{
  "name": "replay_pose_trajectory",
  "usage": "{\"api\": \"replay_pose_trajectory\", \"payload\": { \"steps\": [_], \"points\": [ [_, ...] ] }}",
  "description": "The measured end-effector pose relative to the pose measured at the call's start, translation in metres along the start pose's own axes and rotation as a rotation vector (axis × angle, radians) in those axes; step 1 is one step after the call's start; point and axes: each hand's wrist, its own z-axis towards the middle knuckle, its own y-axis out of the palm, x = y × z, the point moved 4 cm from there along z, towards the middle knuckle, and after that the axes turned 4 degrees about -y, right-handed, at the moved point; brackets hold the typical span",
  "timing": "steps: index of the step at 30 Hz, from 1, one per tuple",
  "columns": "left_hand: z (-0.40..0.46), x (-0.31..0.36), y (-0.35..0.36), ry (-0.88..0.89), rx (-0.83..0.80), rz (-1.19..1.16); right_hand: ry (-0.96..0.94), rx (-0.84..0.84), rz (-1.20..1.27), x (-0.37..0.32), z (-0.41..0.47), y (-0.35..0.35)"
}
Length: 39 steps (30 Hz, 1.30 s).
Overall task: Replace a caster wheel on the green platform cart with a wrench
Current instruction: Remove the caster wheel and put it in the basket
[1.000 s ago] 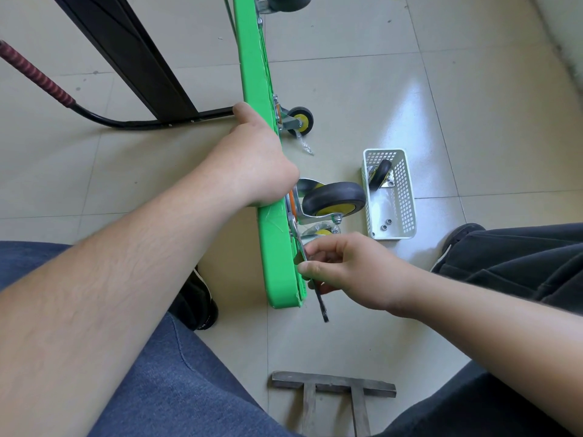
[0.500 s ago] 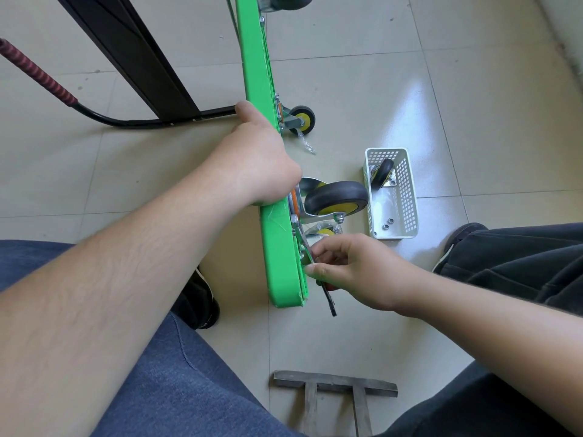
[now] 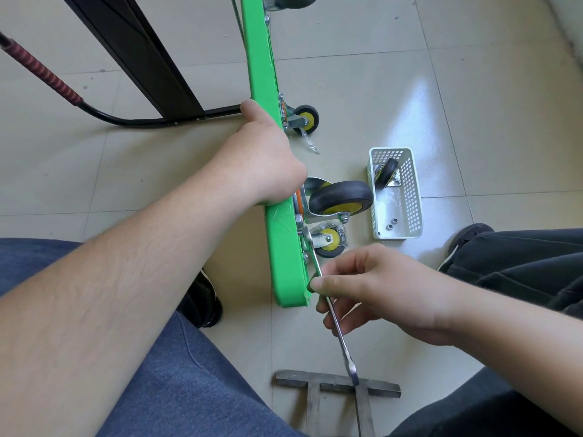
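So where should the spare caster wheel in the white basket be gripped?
Grip the spare black caster wheel by its rubber tread, reaching down through the open top of the white perforated plastic basket. It leans on edge against the far end, tread uppermost; the walls block side approaches.

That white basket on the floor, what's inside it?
The white basket holds a spare caster wheel at its far end and two small nuts near the front. Anything under the wheel is hidden.
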Motion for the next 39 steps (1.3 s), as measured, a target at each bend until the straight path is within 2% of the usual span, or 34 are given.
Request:
{"api": "replay_pose_trajectory", "payload": {
  "steps": [7,18,29,34,39],
  "points": [
    [0.0,0.001,0.001,-0.006,-0.005,0.039,-0.005,0.002,0.096,-0.012,-0.006,0.005],
    [-0.001,0.001,-0.001,0.003,0.002,0.062,-0.045,0.024,0.049,-0.016,0.005,0.004],
    [0.001,0.0,0.0,-0.01,0.017,0.039,-0.158,0.081,-0.174,0.003,0.028,-0.006],
    [0.0,0.0,0.0,-0.015,0.007,0.053,-0.271,0.178,-0.402,0.009,0.04,-0.017],
    [-0.001,0.0,0.0,-0.012,0.005,0.06,-0.304,0.193,-0.47,0.008,0.043,-0.018]
  ]
}}
